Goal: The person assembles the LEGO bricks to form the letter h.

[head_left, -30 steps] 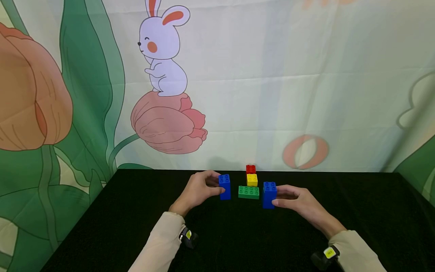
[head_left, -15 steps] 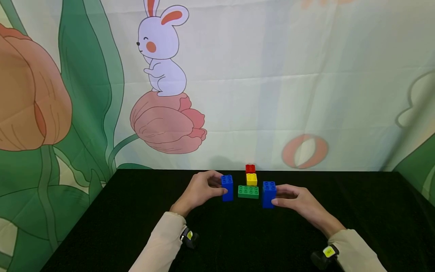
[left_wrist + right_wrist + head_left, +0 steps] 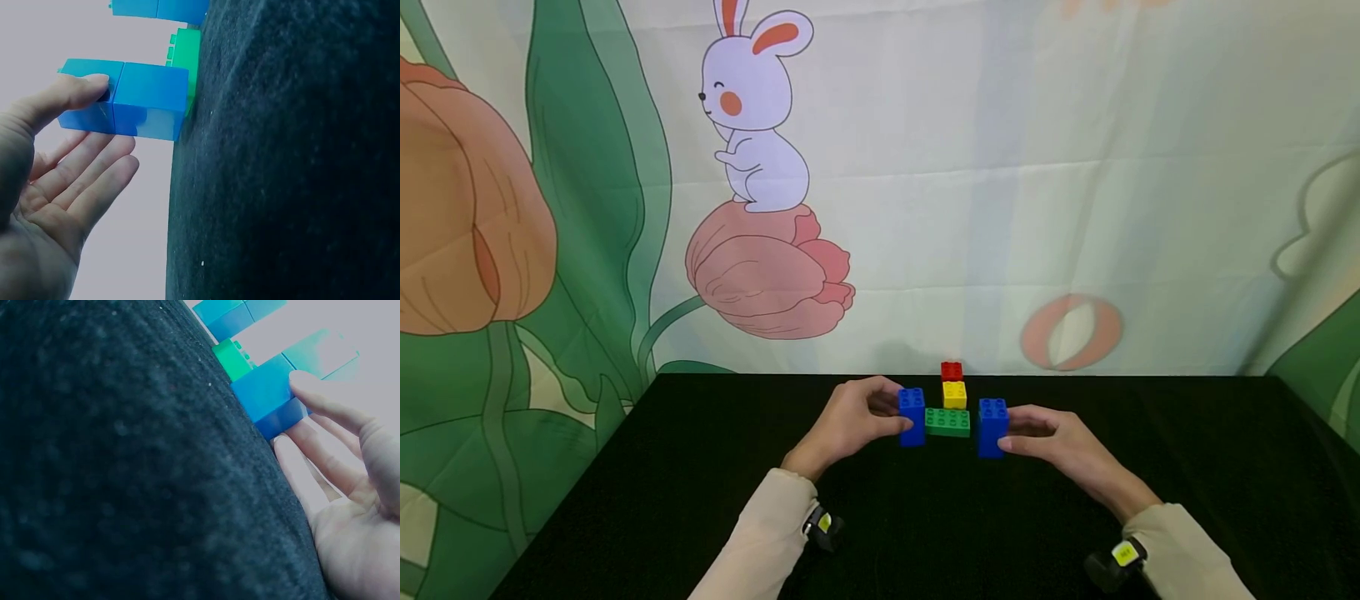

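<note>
My left hand (image 3: 857, 419) pinches a stack of two blue toy bricks (image 3: 912, 421) between thumb and fingers. The stack stands upright at the left end of a long green brick (image 3: 947, 422), overlapping its edge in the head view. On the other side my right hand (image 3: 1051, 437) pinches a second two-brick blue stack (image 3: 992, 429), a narrow gap away from the green brick's right end. In the left wrist view the thumb lies across the seam of the near blue stack (image 3: 150, 100). The right wrist view has the thumb on the side of its blue stack (image 3: 265, 390).
Behind the green brick sits a yellow brick (image 3: 954, 394), and behind that a red brick (image 3: 951, 371) near the back edge. A black cloth (image 3: 970, 517) covers the table. A printed curtain (image 3: 925, 208) hangs right behind it.
My left hand has slid its blue stack to the right, up to the green brick. The right hand and its stack have stayed almost in place.
</note>
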A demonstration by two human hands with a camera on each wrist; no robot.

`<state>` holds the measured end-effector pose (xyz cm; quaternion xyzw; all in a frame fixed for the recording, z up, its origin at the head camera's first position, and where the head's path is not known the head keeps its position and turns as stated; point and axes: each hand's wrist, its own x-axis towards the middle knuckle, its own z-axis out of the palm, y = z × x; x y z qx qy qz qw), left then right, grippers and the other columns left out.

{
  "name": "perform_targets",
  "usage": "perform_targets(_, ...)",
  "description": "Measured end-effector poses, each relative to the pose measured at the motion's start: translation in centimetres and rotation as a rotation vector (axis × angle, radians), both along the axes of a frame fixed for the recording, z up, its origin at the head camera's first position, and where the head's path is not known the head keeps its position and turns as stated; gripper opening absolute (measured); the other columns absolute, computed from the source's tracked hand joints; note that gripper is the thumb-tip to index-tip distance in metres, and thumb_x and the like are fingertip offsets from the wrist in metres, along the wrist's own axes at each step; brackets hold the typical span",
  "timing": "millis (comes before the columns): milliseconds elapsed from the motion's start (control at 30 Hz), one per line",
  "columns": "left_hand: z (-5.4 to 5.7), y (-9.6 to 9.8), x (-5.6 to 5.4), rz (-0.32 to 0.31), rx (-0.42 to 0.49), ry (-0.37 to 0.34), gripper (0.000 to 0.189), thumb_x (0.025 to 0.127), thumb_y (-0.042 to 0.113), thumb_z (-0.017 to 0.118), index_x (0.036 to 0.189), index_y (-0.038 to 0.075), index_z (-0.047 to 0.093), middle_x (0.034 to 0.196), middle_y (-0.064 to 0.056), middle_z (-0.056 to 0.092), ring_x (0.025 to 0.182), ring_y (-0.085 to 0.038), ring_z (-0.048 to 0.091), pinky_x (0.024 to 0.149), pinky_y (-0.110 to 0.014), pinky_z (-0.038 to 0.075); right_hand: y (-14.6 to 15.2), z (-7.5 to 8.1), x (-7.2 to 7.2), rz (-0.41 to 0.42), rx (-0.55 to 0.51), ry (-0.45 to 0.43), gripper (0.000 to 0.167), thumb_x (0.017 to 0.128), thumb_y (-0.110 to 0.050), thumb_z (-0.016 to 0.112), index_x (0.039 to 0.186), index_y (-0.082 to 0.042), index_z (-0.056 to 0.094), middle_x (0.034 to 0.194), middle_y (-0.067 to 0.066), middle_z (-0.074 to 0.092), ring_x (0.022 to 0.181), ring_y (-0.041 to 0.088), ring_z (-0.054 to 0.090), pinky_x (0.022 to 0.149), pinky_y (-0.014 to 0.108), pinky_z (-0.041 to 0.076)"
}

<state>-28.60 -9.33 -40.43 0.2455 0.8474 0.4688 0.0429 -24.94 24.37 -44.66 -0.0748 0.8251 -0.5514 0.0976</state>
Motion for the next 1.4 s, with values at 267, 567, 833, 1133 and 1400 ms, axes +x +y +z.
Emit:
perform_targets(267, 0.1, 0.4, 0.2, -0.036, 0.014, 0.012, 0.036, 0.092, 0.016, 0.085, 0.123, 0.005, 0.071, 0.112, -0.007, 0.075, 0.101, -0.021, 0.073, 0.092, -0.039, 0.061, 0.0, 0.1, 0.0, 0.008, -0.009, 0.005, 0.061, 0.096, -0.034, 0.079, 0.146, -0.006, 0.058, 0.14, 0.016, 0.063, 0.128, 0.034, 0.06, 0.106, 0.057, 0.05)
perform_targets(567, 0.3, 0.5, 0.2, -0.061, -0.015, 0.0, 0.034, 0.092, 0.015, 0.084, 0.122, 0.005, 0.071, 0.111, -0.006, 0.075, 0.099, -0.019, 0.072, 0.09, -0.037, 0.062, 0.0, 0.2, 0.0, 0.012, -0.009, 0.012, 0.06, 0.096, -0.033, 0.078, 0.146, -0.005, 0.059, 0.14, 0.016, 0.063, 0.128, 0.035, 0.06, 0.106, 0.058, 0.05)
perform_targets(833, 0.5, 1.0, 0.5, -0.106, -0.015, -0.004, 0.033, 0.093, 0.016, 0.083, 0.122, 0.006, 0.071, 0.112, -0.005, 0.075, 0.1, -0.018, 0.072, 0.09, -0.034, 0.061, -0.1, 0.1, 0.1, 0.005, 0.005, 0.007, 0.062, 0.096, -0.035, 0.079, 0.146, -0.005, 0.058, 0.14, 0.016, 0.064, 0.128, 0.035, 0.06, 0.106, 0.058, 0.05)
perform_targets(1133, 0.2, 2.2, 0.9, -0.105, 0.003, 0.026, 0.031, 0.093, 0.015, 0.084, 0.121, 0.006, 0.072, 0.11, -0.003, 0.076, 0.097, -0.016, 0.072, 0.089, -0.032, 0.061, -0.1, 0.0, 0.0, -0.004, 0.007, 0.002, 0.062, 0.095, -0.035, 0.08, 0.146, -0.005, 0.059, 0.14, 0.016, 0.064, 0.127, 0.034, 0.061, 0.106, 0.058, 0.05)
perform_targets(1400, -0.3, 3.0, 1.1, -0.103, 0.017, 0.014, 0.032, 0.095, 0.015, 0.083, 0.124, 0.007, 0.071, 0.113, -0.004, 0.075, 0.101, -0.017, 0.072, 0.092, -0.035, 0.061, 0.0, -0.1, -0.2, 0.0, 0.004, 0.007, 0.062, 0.095, -0.035, 0.079, 0.146, -0.006, 0.059, 0.141, 0.016, 0.064, 0.128, 0.035, 0.061, 0.106, 0.059, 0.05)
